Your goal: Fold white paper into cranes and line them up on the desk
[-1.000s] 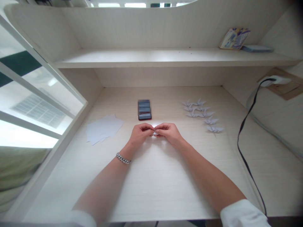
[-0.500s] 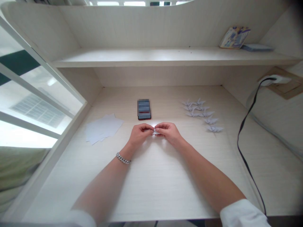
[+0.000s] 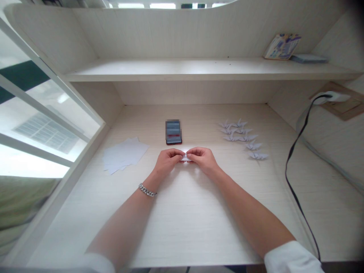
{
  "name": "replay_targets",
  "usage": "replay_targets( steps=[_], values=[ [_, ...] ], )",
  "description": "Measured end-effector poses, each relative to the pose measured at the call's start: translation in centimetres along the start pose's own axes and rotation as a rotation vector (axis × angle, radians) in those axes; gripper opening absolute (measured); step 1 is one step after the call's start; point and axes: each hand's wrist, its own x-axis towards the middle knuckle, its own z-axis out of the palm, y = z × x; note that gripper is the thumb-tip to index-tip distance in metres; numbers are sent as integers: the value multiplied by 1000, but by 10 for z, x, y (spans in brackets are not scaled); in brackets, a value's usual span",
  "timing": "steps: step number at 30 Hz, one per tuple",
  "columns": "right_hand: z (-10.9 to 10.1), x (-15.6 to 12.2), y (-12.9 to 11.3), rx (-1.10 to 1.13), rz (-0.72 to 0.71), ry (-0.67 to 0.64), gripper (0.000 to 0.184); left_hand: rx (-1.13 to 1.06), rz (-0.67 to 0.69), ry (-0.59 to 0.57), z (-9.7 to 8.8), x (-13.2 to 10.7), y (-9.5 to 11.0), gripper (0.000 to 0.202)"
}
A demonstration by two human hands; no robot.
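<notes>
Between my two hands, over the middle of the desk, is a small folded piece of white paper [image 3: 186, 159]. My left hand [image 3: 168, 159] pinches its left side with thumb and fingertips, and a silver chain bracelet [image 3: 147, 190] circles that wrist. The right side is pinched the same way by my right hand [image 3: 202, 157]. Most of the paper hides behind my fingers, so its folds are hard to make out. Several white paper cranes [image 3: 239, 131] stand in a cluster to the right. On the left lies a loose spread of white paper sheets [image 3: 125, 153].
A phone [image 3: 173, 132] lies just beyond my hands. At the right, a black cable [image 3: 290, 155] runs from a wall socket [image 3: 335, 96] down across the desk. A shelf [image 3: 182, 68] spans the back, with a colourful box [image 3: 282, 46] and a flat blue item [image 3: 308, 58] on it.
A little more of the folded paper shows below my fingertips. Both hands keep their pinch in nearly the same place.
</notes>
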Motion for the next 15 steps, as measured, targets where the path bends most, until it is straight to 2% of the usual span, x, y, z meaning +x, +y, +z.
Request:
replay_targets(
  steps=[3, 9, 15],
  values=[
    [0, 0, -1, -42, -22, 14, 19, -34, 0, 11, 1, 0, -1, 13],
    [1, -1, -2, -106, -57, -21, 19, 77, 43, 6, 1, 0, -2, 23],
    [0, -2, -1, -115, -76, -66, 19, 135, 77, 30, 0, 1, -3, 23]
  ],
)
